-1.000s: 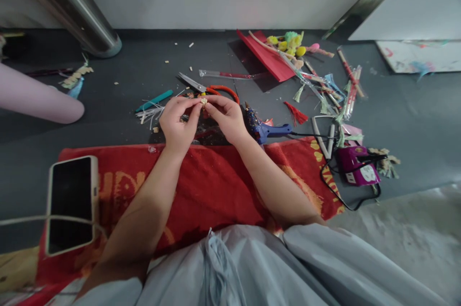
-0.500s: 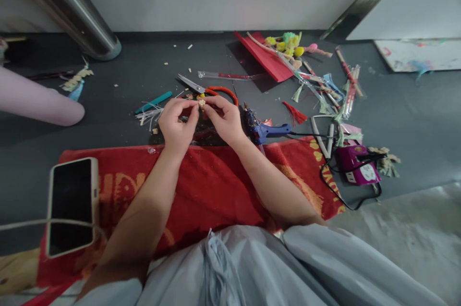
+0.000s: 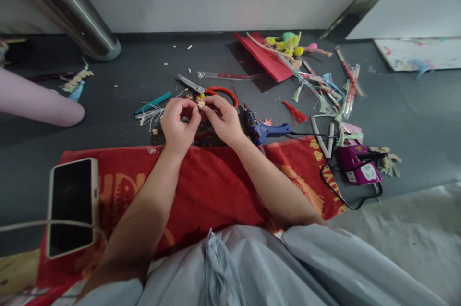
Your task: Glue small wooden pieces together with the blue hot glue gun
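Note:
Between my fingertips is a small cream-coloured, flower-like piece (image 3: 201, 104), too small to make out fully. My left hand (image 3: 179, 122) pinches it from the left with thumb and forefinger. From the right, my right hand (image 3: 224, 118) closes thumb and forefinger on the same piece. Just beyond my hands lie orange-handled scissors (image 3: 207, 89), blades pointing left. A blue glue gun (image 3: 266, 129) rests to the right of my right hand. Near my left hand are a teal tool (image 3: 154, 103) and a bundle of white strips (image 3: 149, 116).
A red towel (image 3: 216, 176) lies under my forearms, with a phone (image 3: 72, 206) and cable on its left. At the right are a purple device (image 3: 358, 164) with a black cord, a red tassel (image 3: 295, 113), wrapped sticks (image 3: 352, 90) and red card (image 3: 266, 56). A metal post (image 3: 82, 13) stands back left.
The cream-coloured piece has turned slightly between my fingertips. My left hand has shifted a little to the right; my right hand stays almost where it was.

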Demonstrator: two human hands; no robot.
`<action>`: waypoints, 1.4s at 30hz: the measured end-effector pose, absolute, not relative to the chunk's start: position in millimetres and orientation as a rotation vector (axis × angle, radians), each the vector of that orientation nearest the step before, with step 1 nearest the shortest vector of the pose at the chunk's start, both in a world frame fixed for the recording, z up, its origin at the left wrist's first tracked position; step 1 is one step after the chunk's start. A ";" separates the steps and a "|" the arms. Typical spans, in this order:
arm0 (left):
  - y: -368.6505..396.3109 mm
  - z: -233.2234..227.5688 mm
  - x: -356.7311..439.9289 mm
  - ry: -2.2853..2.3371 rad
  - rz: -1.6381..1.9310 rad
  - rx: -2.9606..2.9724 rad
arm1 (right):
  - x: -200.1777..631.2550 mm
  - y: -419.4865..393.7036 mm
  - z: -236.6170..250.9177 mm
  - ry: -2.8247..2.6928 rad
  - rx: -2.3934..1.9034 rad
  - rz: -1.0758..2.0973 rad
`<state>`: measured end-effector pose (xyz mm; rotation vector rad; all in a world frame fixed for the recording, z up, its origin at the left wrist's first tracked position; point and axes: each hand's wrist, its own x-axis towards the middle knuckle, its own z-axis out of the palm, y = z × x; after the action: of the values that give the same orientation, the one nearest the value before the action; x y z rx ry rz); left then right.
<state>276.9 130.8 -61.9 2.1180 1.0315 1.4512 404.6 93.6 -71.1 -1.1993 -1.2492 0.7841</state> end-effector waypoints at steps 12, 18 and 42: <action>131.0 -66.2 278.3 1.131 1.444 2.012 | 406.1 96.5 -73.9 -1.143 -1.174 0.905; 127.8 -60.0 278.0 1.018 1.396 2.179 | 405.7 95.1 -74.7 -1.191 -1.204 0.798; 132.5 -66.7 280.2 0.862 1.429 1.805 | 404.9 94.2 -70.9 -1.116 -1.107 0.825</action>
<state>280.2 132.5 -66.7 1.8050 0.8620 1.4293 404.9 94.2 -70.9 -1.1074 -1.1160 0.8255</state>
